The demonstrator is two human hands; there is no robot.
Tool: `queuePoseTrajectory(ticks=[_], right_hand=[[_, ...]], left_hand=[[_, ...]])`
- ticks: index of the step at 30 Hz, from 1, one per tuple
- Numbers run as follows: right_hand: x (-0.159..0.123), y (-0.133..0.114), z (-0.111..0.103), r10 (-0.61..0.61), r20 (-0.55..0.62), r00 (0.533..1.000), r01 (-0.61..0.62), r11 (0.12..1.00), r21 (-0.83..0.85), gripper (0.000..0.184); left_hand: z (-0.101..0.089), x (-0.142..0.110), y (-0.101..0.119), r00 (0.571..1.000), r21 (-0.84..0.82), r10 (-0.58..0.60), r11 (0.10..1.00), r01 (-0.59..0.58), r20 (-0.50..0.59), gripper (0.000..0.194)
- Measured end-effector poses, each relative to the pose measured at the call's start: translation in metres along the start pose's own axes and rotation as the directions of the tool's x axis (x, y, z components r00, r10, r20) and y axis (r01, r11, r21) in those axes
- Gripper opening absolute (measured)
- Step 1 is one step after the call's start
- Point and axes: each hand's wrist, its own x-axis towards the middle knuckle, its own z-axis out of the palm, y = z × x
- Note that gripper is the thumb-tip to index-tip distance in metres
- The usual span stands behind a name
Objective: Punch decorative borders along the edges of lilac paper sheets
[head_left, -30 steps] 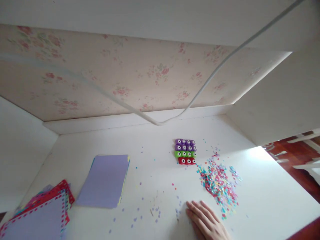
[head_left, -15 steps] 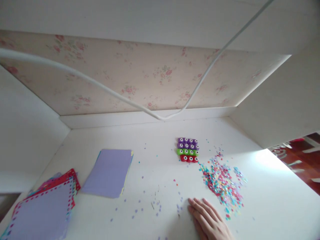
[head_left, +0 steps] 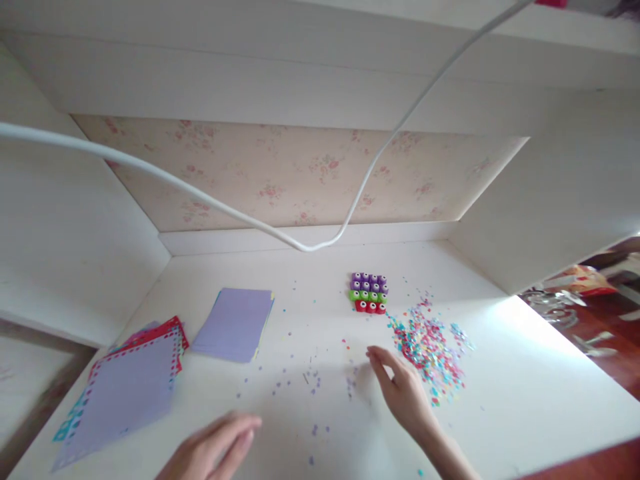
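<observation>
The right hand [head_left: 403, 390] hung above the table [head_left: 530, 400], its thumb and forefinger curled towards each other with the tips close together and a small gap between them further back; whether anything was caught at the tips, I could not tell. The left hand [head_left: 213, 445] was lower and off to the left, blurred, its fingers drawn together and pointing inward, the thumb alongside them; whether it had hold of anything, I could not tell either.

The confetti [head_left: 435, 353] lay in a loose, many-coloured heap just beside the right hand, on its right, thinning out at the edges. Purple dots [head_left: 311, 461] were scattered over the table between the two hands, and a few red ones lay just beyond the right fingertips.

Behind the heap and a little to the left sat the blocks [head_left: 369, 288], each with an eye, in two purple rows, a green row and a red row nearest the person. To the left lay a stack of lilac sheets [head_left: 235, 327], and farther left a fanned pile of dot-edged cards [head_left: 133, 383]. A white cable [head_left: 225, 208] sagged across the view in front of the floral wallpaper [head_left: 295, 173]
</observation>
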Motion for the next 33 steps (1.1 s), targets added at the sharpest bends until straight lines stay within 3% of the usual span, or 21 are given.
queuePoseTrajectory(ticks=[2, 4, 6, 8, 13, 21, 27, 30, 33], right_hand=[[0.026, 0.004, -0.009, 0.105, -0.066, 0.992, -0.104, 0.994, 0.027, 0.029], [0.051, 0.011, -0.018, 0.137, -0.108, 0.985, -0.141, 0.989, -0.036, 0.033], [0.07, 0.019, -0.024, 0.081, -0.115, 0.99, -0.097, 0.985, -0.143, 0.039], [0.082, 0.027, -0.025, 0.044, -0.09, 0.995, -0.061, 0.979, -0.195, 0.043], [0.083, 0.039, -0.014, 0.039, -0.038, 0.999, -0.046, 0.978, -0.205, 0.04], [0.077, 0.047, -0.012, 0.09, -0.064, 0.994, -0.096, 0.989, -0.108, 0.028], [0.061, 0.041, -0.009, 0.206, -0.081, 0.975, -0.199, 0.976, 0.087, 0.027], [0.047, 0.025, -0.002, 0.33, -0.063, 0.942, -0.284, 0.881, 0.378, 0.033], [0.035, 0.004, 0.004, 0.484, 0.041, 0.874, -0.356, 0.582, 0.731, 0.042]], left_hand=[[-0.005, 0.035, -0.01, 0.992, -0.011, -0.048, 0.999, 0.047, -0.114, 0.033], [-0.006, 0.07, -0.023, 0.959, 0.072, -0.042, 0.995, 0.065, -0.281, 0.042], [-0.002, 0.095, -0.036, 0.941, 0.236, -0.022, 0.966, 0.108, -0.338, 0.05], [0.006, 0.107, -0.048, 0.944, 0.367, -0.028, 0.917, 0.155, -0.329, 0.057], [0.022, 0.101, -0.059, 0.967, 0.437, -0.079, 0.881, 0.181, -0.241, 0.054], [0.022, 0.097, -0.06, 0.957, 0.331, -0.137, 0.918, 0.219, -0.255, 0.039], [0.022, 0.096, -0.069, 0.973, 0.373, -0.034, 0.92, 0.12, -0.228, 0.039], [0.024, 0.095, -0.068, 0.973, 0.37, 0.039, 0.928, 0.049, -0.226, 0.041], [0.022, 0.093, -0.057, 0.941, 0.388, 0.145, 0.922, -0.017, -0.305, 0.036]])
